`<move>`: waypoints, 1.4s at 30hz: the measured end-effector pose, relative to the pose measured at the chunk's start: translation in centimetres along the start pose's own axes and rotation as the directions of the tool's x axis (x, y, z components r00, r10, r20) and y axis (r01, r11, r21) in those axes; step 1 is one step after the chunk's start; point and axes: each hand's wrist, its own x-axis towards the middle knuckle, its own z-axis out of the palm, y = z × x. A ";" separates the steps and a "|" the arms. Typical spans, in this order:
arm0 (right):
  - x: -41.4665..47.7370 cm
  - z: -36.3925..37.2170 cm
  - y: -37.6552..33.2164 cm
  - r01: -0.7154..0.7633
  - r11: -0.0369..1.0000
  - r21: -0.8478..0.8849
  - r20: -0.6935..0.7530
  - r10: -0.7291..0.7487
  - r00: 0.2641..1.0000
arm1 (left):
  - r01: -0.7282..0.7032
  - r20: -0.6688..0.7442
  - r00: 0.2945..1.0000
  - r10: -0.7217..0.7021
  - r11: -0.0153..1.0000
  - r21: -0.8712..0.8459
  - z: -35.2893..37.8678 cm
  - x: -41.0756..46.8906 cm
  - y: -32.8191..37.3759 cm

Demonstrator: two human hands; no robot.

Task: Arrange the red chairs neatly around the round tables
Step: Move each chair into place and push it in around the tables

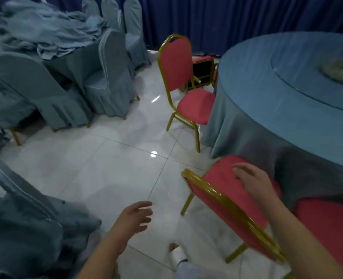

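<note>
Right hand (253,181): fingers spread, released, above the near chair (230,200) seat; contact unclear.
Left hand (135,217): loose, grasping nothing, over the floor (106,168).
Near chair: beside the bench (267,101), seat partly hidden.
Far chair (183,81): against the bench's left edge.
Third chair (335,224): cut off right.

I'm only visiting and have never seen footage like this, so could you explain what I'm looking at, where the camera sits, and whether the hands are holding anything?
There is no machine here: a person wears a camera on the head, looking down. The left hand hangs open over the white tiled floor, holding nothing. The right hand reaches over the nearest red padded chair with a gold metal frame, open. Another red chair stands beside the round table draped in blue cloth.
</note>
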 end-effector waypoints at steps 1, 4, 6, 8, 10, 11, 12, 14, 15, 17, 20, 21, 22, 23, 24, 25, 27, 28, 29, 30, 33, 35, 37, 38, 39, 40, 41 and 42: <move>1.3 1.8 -0.9 0.002 1.000 0.019 0.014 -0.002 1.000 | 0.015 -0.060 0.998 -0.016 1.000 -0.022 -1.2 0.9 0.9; 5.3 8.1 -3.9 0.019 0.994 0.104 0.120 -0.032 0.992 | -0.011 -0.144 0.990 -0.002 0.996 -0.092 -4.4 3.7 4.0; 7.6 12.1 -5.8 0.030 0.995 0.100 0.210 -0.050 0.976 | -0.050 -0.173 0.984 0.029 0.992 -0.117 -6.1 5.7 5.9; 9.3 15.7 -7.2 0.047 0.996 0.070 0.299 -0.066 0.952 | -0.071 -0.189 0.981 0.045 0.989 -0.130 -7.7 7.6 7.4; 10.3 18.8 -8.2 0.048 0.998 0.047 0.393 -0.062 0.917 | -0.074 -0.186 0.982 0.042 0.983 -0.168 -9.0 9.5 8.3; 10.7 20.2 -8.6 0.042 0.998 0.038 0.432 -0.054 0.900 | -0.070 -0.181 0.983 0.034 0.978 -0.196 -9.6 10.5 8.8; 11.3 21.5 -8.9 0.031 0.999 0.029 0.461 -0.041 0.887 | -0.062 -0.177 0.984 0.021 0.971 -0.230 -10.3 11.8 9.4; 13.4 24.2 -9.6 0.015 1.000 0.001 0.489 -0.014 0.872 | -0.044 -0.174 0.985 -0.007 0.957 -0.287 -12.2 14.9 10.8; 14.8 25.5 -10.2 0.014 1.000 -0.012 0.488 -0.006 0.873 | -0.039 -0.168 0.986 -0.014 0.951 -0.306 -13.3 16.7 11.8; 18.4 28.2 -11.8 0.018 1.000 -0.016 0.464 -0.009 0.886 | -0.047 -0.150 0.989 -0.005 0.939 -0.341 -15.6 20.7 14.2; 24.3 32.1 -15.2 0.021 1.000 -0.017 0.378 -0.013 0.926 | -0.081 -0.141 0.990 0.031 0.925 -0.372 -19.5 27.2 18.7; 26.1 33.2 -16.5 0.013 1.000 -0.023 0.348 -0.004 0.937 | -0.089 -0.129 0.991 0.044 0.925 -0.368 -20.8 29.3 20.5; 27.7 34.3 -17.9 0.008 1.000 -0.027 0.325 0.002 0.946 | -0.096 -0.112 0.992 0.058 0.925 -0.367 -22.1 31.2 22.5; 29.3 35.4 -19.2 -0.002 0.999 -0.033 0.303 0.012 0.953 | -0.099 -0.096 0.993 0.068 0.925 -0.366 -23.4 33.0 24.6; 30.7 36.5 -20.4 -0.013 0.999 -0.041 0.282 0.024 0.959 | -0.099 -0.083 0.994 0.074 0.926 -0.364 -24.8 34.8 26.7; 32.1 37.6 -21.5 -0.022 0.999 -0.042 0.259 0.032 0.965 | -0.105 -0.071 0.994 0.085 0.928 -0.359 -26.1 36.5 28.7; 34.9 39.6 -23.4 -0.017 1.000 -0.023 0.198 0.021 0.980 | -0.138 -0.039 0.990 0.132 0.923 -0.360 -28.3 40.2 32.7; 36.5 40.5 -24.2 -0.013 1.000 -0.017 0.174 0.016 0.985 | -0.148 -0.030 0.989 0.148 0.917 -0.370 -29.1 42.0 34.5; 38.0 41.2 -24.8 -0.018 1.000 -0.012 0.159 0.020 0.987 | -0.150 -0.028 0.988 0.151 0.912 -0.383 -29.6 43.8 36.1; 39.4 41.5 -25.2 -0.037 0.999 -0.006 0.144 0.037 0.989 | -0.138 -0.024 0.990 0.140 0.909 -0.394 -29.7 45.5 37.4; 43.0 41.6 -25.3 -0.086 0.996 0.004 0.061 0.086 0.994 | -0.064 0.081 0.992 0.099 0.931 -0.359 -29.5 49.4 40.1; 45.8 41.7 -25.1 -0.089 0.996 -0.019 -0.012 0.089 0.996 | -0.048 0.192 0.975 0.114 0.946 -0.322 -29.9 52.2 42.3; 49.5 42.4 -25.3 -0.100 0.994 -0.041 -0.044 0.098 0.994 | -0.064 0.215 0.968 0.131 0.954 -0.293 -30.5 55.9 45.0; 51.5 43.0 -25.7 -0.097 0.994 -0.055 -0.036 0.095 0.995 | -0.080 0.199 0.970 0.140 0.956 -0.283 -30.9 57.9 46.6; 53.9 43.9 -26.2 -0.081 0.995 -0.066 -0.023 0.080 0.997 | -0.098 0.182 0.971 0.153 0.955 -0.279 -31.2 60.0 48.4; 56.4 44.9 -26.7 -0.063 0.996 -0.068 -0.015 0.062 0.998 | -0.115 0.172 0.971 0.167 0.954 -0.276 -31.6 62.1 50.3; 59.2 46.1 -27.3 -0.044 0.997 -0.057 -0.016 0.043 0.999 | -0.130 0.167 0.970 0.177 0.957 -0.261 -32.0 64.2 52.2; 62.1 47.3 -28.0 -0.037 0.999 -0.027 -0.016 0.036 0.999 | -0.138 0.162 0.970 0.179 0.962 -0.234 -32.5 66.2 54.2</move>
